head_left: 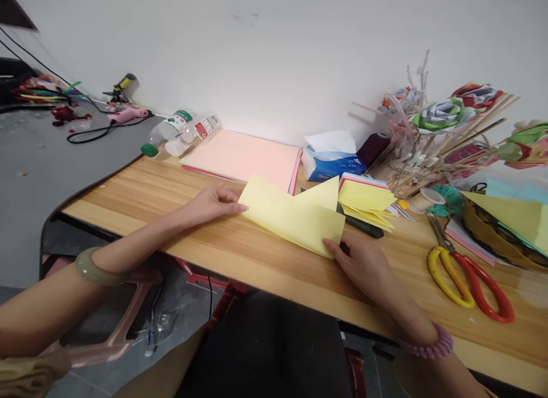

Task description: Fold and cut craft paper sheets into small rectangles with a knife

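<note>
A sheet of yellow paper (291,215), folded over on itself, is held between my two hands just above the wooden table. My left hand (216,202) pinches its left corner between thumb and fingers. At the lower right corner, my right hand (357,258) grips the paper with the thumb on top and the fingers behind. One pointed flap stands up behind the front layer on the right side. Just right of the held sheet lies a stack of folded yellow papers (366,201).
Scissors (454,266) with yellow and red handles lie at the right. Behind the paper are a pile of pink sheets (244,155), a blue tissue pack (329,158) and two plastic bottles (171,129). Paper flowers (445,115) on sticks stand back right; a pink glue gun (128,114) lies far left.
</note>
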`<state>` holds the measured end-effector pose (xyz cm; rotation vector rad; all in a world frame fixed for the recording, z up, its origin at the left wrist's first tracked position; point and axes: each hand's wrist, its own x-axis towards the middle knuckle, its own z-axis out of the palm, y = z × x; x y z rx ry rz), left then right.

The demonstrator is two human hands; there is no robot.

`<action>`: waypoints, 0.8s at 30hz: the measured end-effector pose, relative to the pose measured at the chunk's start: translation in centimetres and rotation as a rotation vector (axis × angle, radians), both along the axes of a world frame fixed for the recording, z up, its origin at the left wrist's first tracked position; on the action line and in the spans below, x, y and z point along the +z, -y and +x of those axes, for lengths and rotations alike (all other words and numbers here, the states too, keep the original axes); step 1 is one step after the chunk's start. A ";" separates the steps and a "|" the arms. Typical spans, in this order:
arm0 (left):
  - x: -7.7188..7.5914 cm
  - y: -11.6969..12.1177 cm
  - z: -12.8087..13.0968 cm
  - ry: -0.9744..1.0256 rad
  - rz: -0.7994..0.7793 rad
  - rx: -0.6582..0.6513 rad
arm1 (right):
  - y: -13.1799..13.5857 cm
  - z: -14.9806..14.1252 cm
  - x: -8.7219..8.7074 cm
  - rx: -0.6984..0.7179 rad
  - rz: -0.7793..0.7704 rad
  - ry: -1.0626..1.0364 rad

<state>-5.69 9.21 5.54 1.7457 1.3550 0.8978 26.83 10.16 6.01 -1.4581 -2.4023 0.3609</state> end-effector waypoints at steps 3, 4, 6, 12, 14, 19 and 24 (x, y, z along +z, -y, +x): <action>0.4 -0.2 0.2 -0.002 -0.066 0.026 | 0.1 0.0 0.0 0.000 0.004 -0.004; 0.5 -0.2 0.2 -0.008 -0.078 0.032 | 0.1 0.0 0.0 -0.002 0.005 -0.005; 0.8 -0.2 0.2 -0.033 -0.079 0.032 | 0.1 0.0 0.0 -0.007 0.004 -0.005; 0.4 -0.4 -0.3 -0.180 -0.048 -0.035 | 0.2 0.1 0.1 0.011 -0.009 -0.004; 0.0 -0.5 -0.5 -0.236 -0.023 -0.055 | 0.2 0.1 0.0 0.017 -0.003 -0.007; -0.4 -0.6 -0.6 -0.376 0.050 -0.045 | 0.4 0.1 -0.1 0.024 0.027 -0.021; -0.3 -0.5 -0.5 -0.455 0.084 -0.029 | 0.6 0.1 -0.4 0.023 0.036 -0.033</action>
